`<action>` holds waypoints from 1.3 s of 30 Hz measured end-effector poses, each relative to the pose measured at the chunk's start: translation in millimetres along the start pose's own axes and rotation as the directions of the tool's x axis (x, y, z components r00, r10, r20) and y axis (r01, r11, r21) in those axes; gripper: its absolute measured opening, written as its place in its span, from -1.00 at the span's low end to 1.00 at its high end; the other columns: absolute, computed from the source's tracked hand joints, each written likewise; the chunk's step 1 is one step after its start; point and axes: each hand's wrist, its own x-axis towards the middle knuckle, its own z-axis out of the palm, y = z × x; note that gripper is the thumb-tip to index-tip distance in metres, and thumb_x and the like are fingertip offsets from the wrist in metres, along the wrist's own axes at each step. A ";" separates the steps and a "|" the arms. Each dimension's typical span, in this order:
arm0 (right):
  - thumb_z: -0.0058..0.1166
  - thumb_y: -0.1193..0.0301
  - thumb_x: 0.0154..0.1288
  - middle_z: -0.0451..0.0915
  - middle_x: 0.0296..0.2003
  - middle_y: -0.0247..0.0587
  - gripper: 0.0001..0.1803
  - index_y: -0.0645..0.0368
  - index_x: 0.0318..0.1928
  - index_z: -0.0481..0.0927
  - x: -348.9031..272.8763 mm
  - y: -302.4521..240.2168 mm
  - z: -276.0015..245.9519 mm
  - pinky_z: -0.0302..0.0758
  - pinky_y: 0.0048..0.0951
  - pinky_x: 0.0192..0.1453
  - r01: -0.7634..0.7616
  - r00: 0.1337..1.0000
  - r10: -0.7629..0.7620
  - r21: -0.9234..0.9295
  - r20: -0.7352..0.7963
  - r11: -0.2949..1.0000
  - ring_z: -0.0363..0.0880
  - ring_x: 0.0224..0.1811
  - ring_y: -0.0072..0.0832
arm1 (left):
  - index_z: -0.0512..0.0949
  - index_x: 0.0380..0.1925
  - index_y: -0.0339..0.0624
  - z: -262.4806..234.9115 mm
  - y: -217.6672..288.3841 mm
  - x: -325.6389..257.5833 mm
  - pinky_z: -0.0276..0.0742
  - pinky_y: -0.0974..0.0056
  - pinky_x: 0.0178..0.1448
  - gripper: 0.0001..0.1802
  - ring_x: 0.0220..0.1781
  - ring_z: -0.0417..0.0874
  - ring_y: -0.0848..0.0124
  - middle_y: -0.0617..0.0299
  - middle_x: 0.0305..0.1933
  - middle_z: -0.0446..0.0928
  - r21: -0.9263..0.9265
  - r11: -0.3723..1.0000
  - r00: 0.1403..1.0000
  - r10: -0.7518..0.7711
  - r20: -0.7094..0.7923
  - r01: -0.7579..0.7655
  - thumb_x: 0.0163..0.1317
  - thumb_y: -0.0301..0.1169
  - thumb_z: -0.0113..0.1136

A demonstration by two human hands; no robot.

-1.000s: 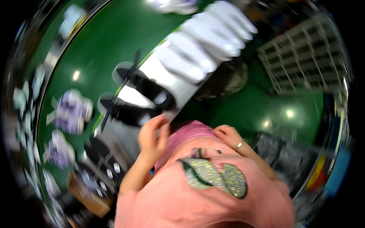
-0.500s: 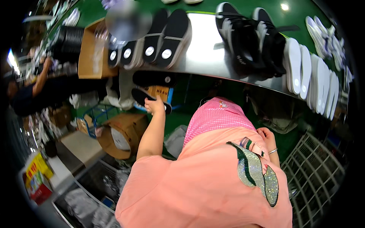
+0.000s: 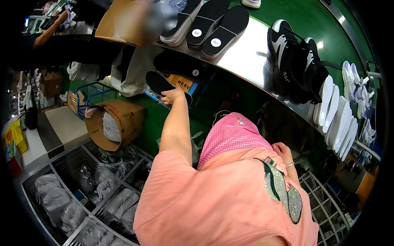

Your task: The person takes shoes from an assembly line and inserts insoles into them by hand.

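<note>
The left hand (image 3: 174, 96) is positioned left of centre in the upper half of the frame, arm extended; its grip appears closed on the near edge of a black insole (image 3: 159, 82), with part of the finger contact hidden. The insole lies over a blue-edged container (image 3: 193, 87), just below a second insole (image 3: 176, 65); this position beside the bench (image 3: 246, 53) probably keeps both within reach. Edge holding presumably leaves most of the upper face uncovered. The right hand (image 3: 282, 149) rests beside the pink checked apron (image 3: 234, 132), right of centre; no object shows in it, and the state of this grip cannot be determined because the palm is hidden. On the bench, at upper centre, stacks of black insoles (image 3: 236, 19) lie side by side, presumably banded to prevent slipping. To their right stand black-and-white shoes (image 3: 285, 61), followed by a row of white insoles (image 3: 325, 100); the grouping by colour likely keeps types separate. At lower left, a compartmented bin (image 3: 57, 174) contains plastic-wrapped bundles (image 3: 53, 197), its dividers probably preventing mixing.
</note>
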 end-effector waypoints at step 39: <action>-0.07 0.39 0.14 0.54 -0.44 -0.15 -0.80 0.29 -0.33 0.50 14.4 -26.5 -9.9 0.39 -0.52 -0.27 0.000 0.991 0.021 0.156 -0.135 0.988 0.48 -0.39 -0.47 | 0.18 -0.03 -0.39 0.4 39.5 -64.3 0.45 0.17 -0.25 -0.34 -0.30 0.48 0.18 -0.08 -0.21 0.40 -0.810 0.584 0.985 0.163 0.061 -0.046 -0.05 -0.17 0.14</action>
